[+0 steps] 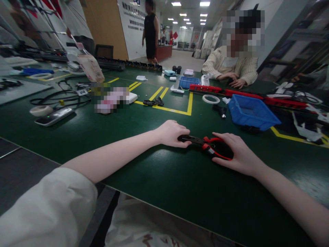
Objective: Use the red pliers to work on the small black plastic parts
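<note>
Grasping red-and-black, long-nosed metal pliers (207, 147) across the parted handles with the right grip (239, 154), and pinching the dark nose end in the left grip (171, 133), between thumb and fingers! Holding them sideways, low at the glossy dark-green surface (154, 178); hard to tell if touching it. Working well short of an open blue plastic bin (253, 120), ahead to the right.

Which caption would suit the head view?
Pliers held at both ends: left hand on tip, right hand on handles.
</note>
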Demonstrator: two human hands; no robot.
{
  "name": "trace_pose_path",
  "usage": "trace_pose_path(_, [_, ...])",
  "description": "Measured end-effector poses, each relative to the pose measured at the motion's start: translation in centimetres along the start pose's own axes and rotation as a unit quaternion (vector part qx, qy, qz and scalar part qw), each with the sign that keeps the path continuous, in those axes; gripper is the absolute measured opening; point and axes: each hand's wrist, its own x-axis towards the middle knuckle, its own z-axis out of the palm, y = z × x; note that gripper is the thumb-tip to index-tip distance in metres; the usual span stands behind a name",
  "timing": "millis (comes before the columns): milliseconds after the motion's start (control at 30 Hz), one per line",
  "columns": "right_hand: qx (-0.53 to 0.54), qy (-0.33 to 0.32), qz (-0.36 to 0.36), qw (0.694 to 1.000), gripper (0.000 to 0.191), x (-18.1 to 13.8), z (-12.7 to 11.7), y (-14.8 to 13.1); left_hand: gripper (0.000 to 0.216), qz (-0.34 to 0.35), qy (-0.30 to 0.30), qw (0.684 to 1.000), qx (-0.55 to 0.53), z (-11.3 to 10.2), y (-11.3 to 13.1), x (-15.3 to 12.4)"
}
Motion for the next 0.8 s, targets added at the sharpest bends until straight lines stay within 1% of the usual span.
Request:
trace_pose_path(233, [0.015,-0.011,-0.012,1.0,0.065,0.2,0.0,-0.9,0.033,-0.007,-0.005,1.0,0.007,-0.2,0.1,0.1])
trace_pose_path(367, [0.013,-0.003,0.027,1.0,0.071,0.5,0.5,-2.1,0.032,-0.008,-0.006,1.0,0.007,-0.2,0.1,0.1])
trace_pose_path(433, [0.012,0.002,0.051,0.999,0.066,0.6,0.7,-2.6,0.033,-0.005,-0.007,1.0,0.006,-0.1,0.1,0.1])
trace_pose_path(500, [0.019,0.005,0.056,0.998,0.056,0.7,0.7,-3.0,0.035,-0.002,-0.011,1.0,0.007,-0.2,0.1,0.1])
trace_pose_path(600, [0.03,0.021,0.039,0.999,0.046,0.6,0.4,-3.0,0.038,-0.002,-0.02,1.0,0.001,-0.3,0.0,0.1])
trace_pose_path(800, [-0.008,0.063,-0.025,0.998,0.045,0.4,0.0,-2.3,0.036,-0.003,-0.046,0.998,-0.047,-0.3,-0.1,0.1])
